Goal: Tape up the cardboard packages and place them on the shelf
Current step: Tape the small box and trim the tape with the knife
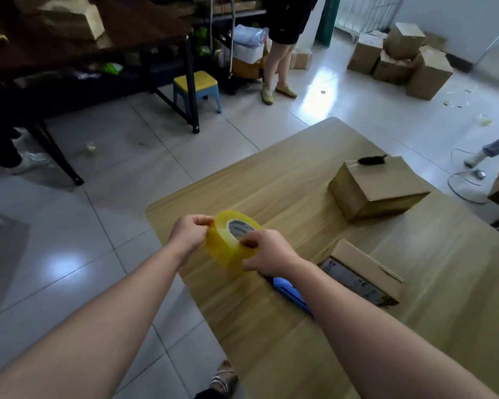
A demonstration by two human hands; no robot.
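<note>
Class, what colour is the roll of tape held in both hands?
The tape roll is translucent yellow with a grey inner core, seen best in the head view.

Light wood-grain desk here, sitting on a pale tiled floor. On it: a closed cardboard box at the far side, an open box nearer, and something blue just beside that one.

The tape roll is glossy, translucent yellow plastic film on a printed paper core. The table has a smooth, matt, pale wood-grain top, and the boxes on it are matt brown cardboard. The floor tiles are glossy and reflective.
</note>
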